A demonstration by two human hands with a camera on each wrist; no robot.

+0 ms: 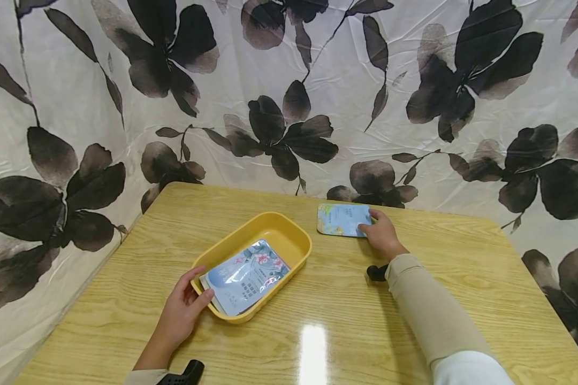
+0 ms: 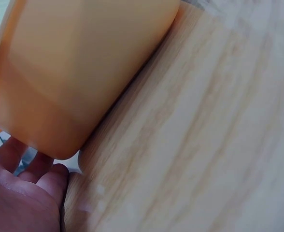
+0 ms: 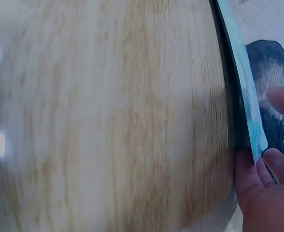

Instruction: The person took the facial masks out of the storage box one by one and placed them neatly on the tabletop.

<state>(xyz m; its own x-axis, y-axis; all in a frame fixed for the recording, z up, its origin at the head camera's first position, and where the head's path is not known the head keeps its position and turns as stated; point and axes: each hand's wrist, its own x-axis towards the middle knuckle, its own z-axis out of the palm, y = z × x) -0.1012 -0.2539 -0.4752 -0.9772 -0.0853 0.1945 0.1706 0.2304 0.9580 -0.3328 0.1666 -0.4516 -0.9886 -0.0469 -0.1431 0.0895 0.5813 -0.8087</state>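
A yellow plastic basin (image 1: 296, 227) stands at an angle on the table, left of its middle. My left hand (image 1: 183, 307) grips its near left end, thumb over the rim and fingers on the outer wall. Inside the basin lies a shiny pale-blue packet (image 1: 248, 275) with pink flowers, apparently on top of another. My right hand (image 1: 382, 234) holds the right end of a flat light-blue packet (image 1: 344, 220), which looks like a sheet mask sachet, near the far table edge. In the right wrist view that packet (image 3: 246, 82) appears almost edge-on, its end at the fingers.
The wooden table (image 1: 347, 321) has its far edge just behind the light-blue packet. Behind it hangs a white cloth (image 1: 366, 107) with dark flowers. Black wrist devices (image 1: 377, 273) sit at both sleeves. A lamp reflection shines on the table's near part.
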